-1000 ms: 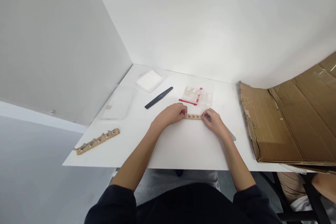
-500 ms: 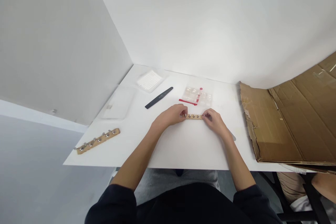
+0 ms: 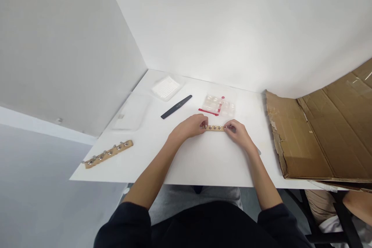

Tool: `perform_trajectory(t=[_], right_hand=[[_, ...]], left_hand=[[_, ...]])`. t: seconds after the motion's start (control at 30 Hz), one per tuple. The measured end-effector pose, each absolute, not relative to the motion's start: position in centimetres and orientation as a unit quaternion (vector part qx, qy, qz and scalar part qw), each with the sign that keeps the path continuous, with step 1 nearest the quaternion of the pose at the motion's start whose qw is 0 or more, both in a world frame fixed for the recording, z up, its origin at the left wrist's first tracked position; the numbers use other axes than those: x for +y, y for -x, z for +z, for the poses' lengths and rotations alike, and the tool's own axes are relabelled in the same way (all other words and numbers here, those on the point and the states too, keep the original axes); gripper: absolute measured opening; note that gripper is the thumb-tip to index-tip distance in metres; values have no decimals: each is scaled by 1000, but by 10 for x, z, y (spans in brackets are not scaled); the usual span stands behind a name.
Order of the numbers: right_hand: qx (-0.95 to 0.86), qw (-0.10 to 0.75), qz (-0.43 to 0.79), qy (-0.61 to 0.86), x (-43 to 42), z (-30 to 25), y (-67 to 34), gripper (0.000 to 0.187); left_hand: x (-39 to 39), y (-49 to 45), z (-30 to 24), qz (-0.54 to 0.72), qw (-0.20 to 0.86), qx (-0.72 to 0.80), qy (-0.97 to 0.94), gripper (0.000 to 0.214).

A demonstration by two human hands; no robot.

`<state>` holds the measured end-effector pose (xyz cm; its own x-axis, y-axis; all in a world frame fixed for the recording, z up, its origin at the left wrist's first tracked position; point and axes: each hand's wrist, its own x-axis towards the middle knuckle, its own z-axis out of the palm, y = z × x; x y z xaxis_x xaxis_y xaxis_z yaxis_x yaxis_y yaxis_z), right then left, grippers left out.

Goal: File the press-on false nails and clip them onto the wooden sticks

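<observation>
A small wooden strip with several shiny metal posts (image 3: 215, 128) lies on the white table between my hands. My left hand (image 3: 192, 126) is closed at its left end, thumb and fingers pinched around it. At the other end, the fingertips of my right hand (image 3: 237, 133) are pinched together by the last post. Whether a small piece is between those fingertips is too fine to see. Just beyond the strip lies a clear plastic pack with red parts (image 3: 218, 105). A dark nail file (image 3: 176, 107) rests slantwise past my left hand.
Another wooden strip with metal posts (image 3: 109, 154) lies near the table's left front. Behind it is a clear plastic lid or tray (image 3: 128, 118), and farther back a white gridded sheet (image 3: 166, 87). Cardboard (image 3: 319, 135) covers the right side. A person's arm (image 3: 359, 203) shows lower right.
Both hands stay at the ends of the wooden strip with almost no movement. The view has shifted very slightly.
</observation>
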<state>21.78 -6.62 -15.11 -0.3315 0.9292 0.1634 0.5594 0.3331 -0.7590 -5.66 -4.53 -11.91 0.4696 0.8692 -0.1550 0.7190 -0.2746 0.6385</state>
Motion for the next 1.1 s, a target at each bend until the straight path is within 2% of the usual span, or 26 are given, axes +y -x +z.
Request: perform_trajectory(t=[0.8, 1.1], right_hand=[[-771, 291, 310, 474, -68, -147, -221, 13], [-772, 293, 307, 474, -69, -144, -220, 9]], left_hand=[[-46, 54, -115, 102, 325, 501, -796, 3], [-45, 54, -117, 110, 328, 492, -799, 2]])
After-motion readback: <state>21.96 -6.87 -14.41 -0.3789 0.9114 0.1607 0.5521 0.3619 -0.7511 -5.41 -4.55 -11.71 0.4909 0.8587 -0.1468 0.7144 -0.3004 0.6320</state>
